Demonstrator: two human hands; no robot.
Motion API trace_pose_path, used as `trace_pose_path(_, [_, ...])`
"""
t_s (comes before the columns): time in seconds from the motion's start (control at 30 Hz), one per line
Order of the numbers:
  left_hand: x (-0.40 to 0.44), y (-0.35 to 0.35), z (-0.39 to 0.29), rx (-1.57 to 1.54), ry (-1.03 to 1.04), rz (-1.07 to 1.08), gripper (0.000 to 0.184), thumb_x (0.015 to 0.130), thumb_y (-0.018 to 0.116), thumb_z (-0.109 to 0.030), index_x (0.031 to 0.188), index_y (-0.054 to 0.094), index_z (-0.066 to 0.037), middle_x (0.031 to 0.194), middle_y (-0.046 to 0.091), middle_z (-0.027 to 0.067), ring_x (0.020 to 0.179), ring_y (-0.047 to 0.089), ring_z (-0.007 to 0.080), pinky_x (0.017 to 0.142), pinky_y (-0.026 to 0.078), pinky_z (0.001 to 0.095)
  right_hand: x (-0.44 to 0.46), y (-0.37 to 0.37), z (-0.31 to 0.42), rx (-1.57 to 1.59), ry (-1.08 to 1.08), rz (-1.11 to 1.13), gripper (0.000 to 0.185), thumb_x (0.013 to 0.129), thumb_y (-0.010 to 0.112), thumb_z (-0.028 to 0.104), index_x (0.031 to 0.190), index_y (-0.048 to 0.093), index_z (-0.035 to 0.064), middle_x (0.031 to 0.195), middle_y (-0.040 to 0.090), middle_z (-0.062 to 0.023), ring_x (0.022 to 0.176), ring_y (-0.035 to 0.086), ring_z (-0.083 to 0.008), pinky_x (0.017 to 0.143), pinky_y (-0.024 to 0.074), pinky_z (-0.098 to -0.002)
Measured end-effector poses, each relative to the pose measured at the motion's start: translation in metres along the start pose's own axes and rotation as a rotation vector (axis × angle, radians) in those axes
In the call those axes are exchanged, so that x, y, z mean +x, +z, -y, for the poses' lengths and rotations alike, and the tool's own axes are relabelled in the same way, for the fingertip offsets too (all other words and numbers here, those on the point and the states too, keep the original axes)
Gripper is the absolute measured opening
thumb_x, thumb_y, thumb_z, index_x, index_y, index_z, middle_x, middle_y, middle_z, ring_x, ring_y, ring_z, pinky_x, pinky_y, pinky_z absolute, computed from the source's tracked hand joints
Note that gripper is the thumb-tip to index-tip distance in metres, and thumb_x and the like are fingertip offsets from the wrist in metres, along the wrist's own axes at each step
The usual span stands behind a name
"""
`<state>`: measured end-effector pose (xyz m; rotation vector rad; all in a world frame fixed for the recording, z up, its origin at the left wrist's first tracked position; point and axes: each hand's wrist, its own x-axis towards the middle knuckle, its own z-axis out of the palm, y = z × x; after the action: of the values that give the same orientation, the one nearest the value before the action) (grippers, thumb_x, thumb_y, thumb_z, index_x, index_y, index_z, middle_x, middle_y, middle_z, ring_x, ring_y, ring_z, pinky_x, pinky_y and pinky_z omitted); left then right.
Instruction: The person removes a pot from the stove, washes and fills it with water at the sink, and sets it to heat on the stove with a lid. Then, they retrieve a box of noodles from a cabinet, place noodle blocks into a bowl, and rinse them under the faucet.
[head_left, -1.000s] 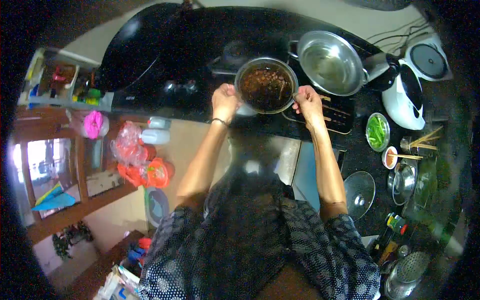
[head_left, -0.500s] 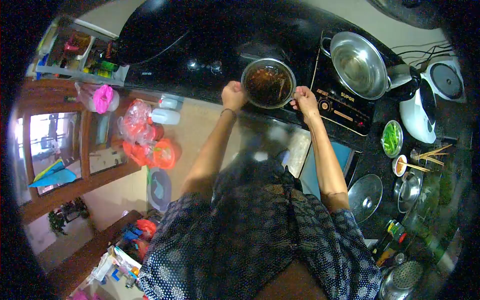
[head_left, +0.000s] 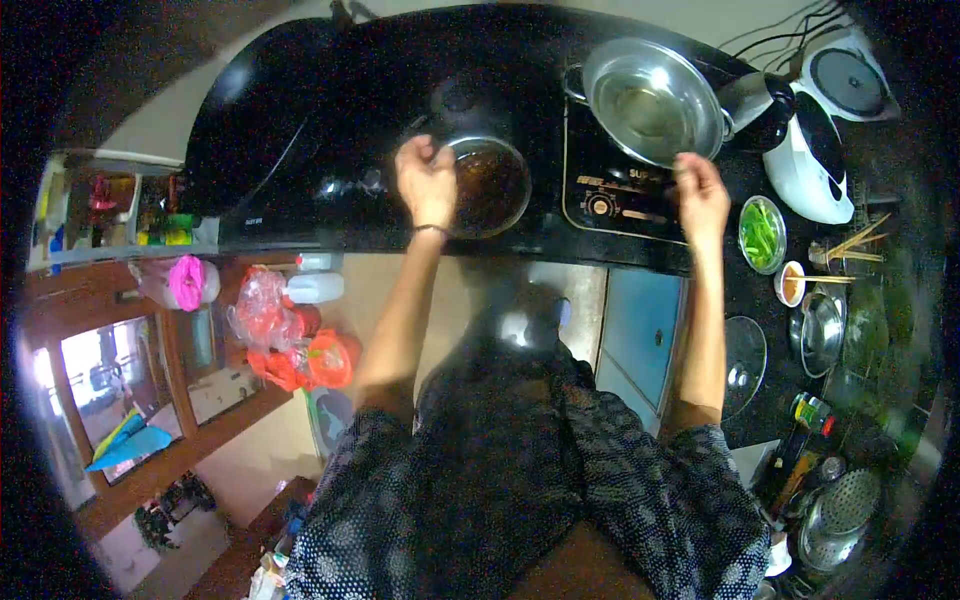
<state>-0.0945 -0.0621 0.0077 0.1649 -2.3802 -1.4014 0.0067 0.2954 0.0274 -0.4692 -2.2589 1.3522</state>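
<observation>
The pot of dark brown liquid [head_left: 487,190] sits on the black stove surface, below a burner. My left hand [head_left: 428,185] is at the pot's left rim, fingers loosely curled with a gap at the thumb; nothing shows in it. Over the right part of the induction cooker [head_left: 622,208] hovers my right hand [head_left: 702,200], slightly smeared by motion. Its fingertips are close to the lower right rim of a wide steel pot [head_left: 655,100], which holds clear-looking liquid; whether they touch it I cannot tell.
On the right counter stand a bowl of cut green vegetables [head_left: 763,235], a small bowl of reddish sauce [head_left: 790,284], a glass lid [head_left: 743,370], steel bowls [head_left: 822,335] and a white appliance [head_left: 815,160]. Red plastic bags [head_left: 290,335] lie at the left.
Both hands have parted from the dark-liquid pot's grips. My right hand has moved right toward the steel pot, my left slightly left. The camera view has shifted.
</observation>
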Motion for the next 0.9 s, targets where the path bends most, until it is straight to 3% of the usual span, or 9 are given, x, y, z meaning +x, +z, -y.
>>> trace_pose_path(0.13, [0.024, 0.08, -0.023, 0.088, 0.083, 0.123, 0.031, 0.078, 0.071, -0.026, 0.096, 0.064, -0.002, 0.082, 0.063, 0.006, 0.074, 0.059, 0.0156, 0.069, 0.049, 0.0293, 0.091, -0.061, -0.067, -0.297, 0.045, -0.24, 0.034, 0.088, 0.061, 0.028, 0.11, 0.061, 0.0023, 0.09, 0.064, -0.0037, 0.07, 0.058, -0.0116, 0.064, 0.049, -0.026])
trace_pose_path(0.2, [0.038, 0.124, -0.027, -0.077, -0.131, 0.363, 0.032, 0.081, 0.068, -0.03, 0.098, 0.064, -0.003, 0.078, 0.062, 0.0047, 0.064, 0.059, 0.0145, 0.055, 0.048, 0.0273, 0.132, -0.071, -0.112, -0.431, 0.26, -0.218, 0.041, 0.087, 0.061, 0.036, 0.111, 0.061, 0.0022, 0.086, 0.064, -0.0043, 0.071, 0.059, -0.0133, 0.061, 0.0478, -0.0286])
trace_pose_path(0.27, [0.044, 0.158, -0.038, -0.117, -0.255, 0.45, 0.032, 0.081, 0.065, -0.031, 0.096, 0.064, -0.002, 0.079, 0.064, 0.0098, 0.064, 0.061, 0.021, 0.059, 0.05, 0.032, 0.174, -0.08, -0.167, -0.514, 0.411, -0.068, 0.045, 0.087, 0.06, 0.04, 0.111, 0.061, 0.0012, 0.084, 0.064, -0.0058, 0.065, 0.058, -0.0156, 0.059, 0.0462, -0.0308])
trace_pose_path(0.3, [0.048, 0.173, -0.042, -0.149, -0.385, 0.54, 0.033, 0.081, 0.062, -0.032, 0.094, 0.065, -0.002, 0.08, 0.066, 0.015, 0.063, 0.064, 0.0275, 0.063, 0.052, 0.0366, 0.186, -0.076, -0.197, -0.118, 0.463, -0.043, 0.042, 0.088, 0.058, 0.039, 0.108, 0.061, 0.0019, 0.079, 0.062, -0.0057, 0.061, 0.057, -0.0164, 0.057, 0.0467, -0.0298])
trace_pose_path(0.47, [0.072, 0.252, -0.019, -0.387, -0.506, 0.57, 0.023, 0.08, 0.068, -0.027, 0.082, 0.067, -0.005, 0.079, 0.066, 0.0128, 0.061, 0.064, 0.0264, 0.057, 0.052, 0.0379, 0.162, -0.057, -0.118, 0.364, 0.613, -0.046, 0.022, 0.092, 0.055, 0.029, 0.087, 0.059, 0.008, 0.069, 0.055, -0.001, 0.057, 0.053, -0.0123, 0.047, 0.0435, -0.0263])
trace_pose_path(0.57, [0.102, 0.322, 0.074, -0.05, 0.167, 0.677, 0.025, 0.082, 0.063, -0.023, 0.083, 0.066, 0.001, 0.077, 0.065, 0.011, 0.072, 0.066, 0.0234, 0.055, 0.053, 0.0373, 0.163, -0.051, -0.154, 0.281, 0.537, -0.097, 0.017, 0.09, 0.056, 0.023, 0.079, 0.062, 0.0106, 0.066, 0.055, 0.0012, 0.052, 0.048, -0.0097, 0.045, 0.0378, -0.0227])
trace_pose_path(0.6, [0.079, 0.309, 0.034, -0.055, 0.178, 0.686, 0.025, 0.082, 0.063, -0.023, 0.083, 0.066, 0.001, 0.077, 0.065, 0.011, 0.072, 0.066, 0.0234, 0.055, 0.053, 0.0373, 0.161, -0.054, -0.166, 0.263, 0.508, -0.036, 0.017, 0.09, 0.056, 0.023, 0.079, 0.063, 0.0108, 0.066, 0.055, 0.0025, 0.052, 0.047, -0.0086, 0.045, 0.0375, -0.0222])
trace_pose_path(0.67, [0.067, 0.246, -0.029, -0.255, -0.393, 0.673, 0.023, 0.082, 0.057, -0.016, 0.081, 0.064, 0.006, 0.074, 0.064, 0.0138, 0.07, 0.066, 0.0233, 0.056, 0.053, 0.0369, 0.138, -0.053, -0.157, 0.356, 0.534, -0.15, 0.016, 0.089, 0.057, 0.022, 0.079, 0.062, 0.0111, 0.066, 0.055, 0.0038, 0.05, 0.046, -0.0076, 0.044, 0.0373, -0.022])
trace_pose_path(0.9, [0.028, 0.18, -0.054, -0.297, -0.29, 0.769, 0.021, 0.085, 0.058, -0.018, 0.078, 0.062, 0.002, 0.065, 0.058, 0.0059, 0.052, 0.054, 0.0144, 0.047, 0.043, 0.0284, 0.022, -0.078, -0.115, 0.569, 0.563, -0.206, 0.006, 0.092, 0.056, 0.013, 0.096, 0.058, 0.0088, 0.072, 0.056, 0.005, 0.055, 0.048, -0.0051, 0.048, 0.0366, -0.0188])
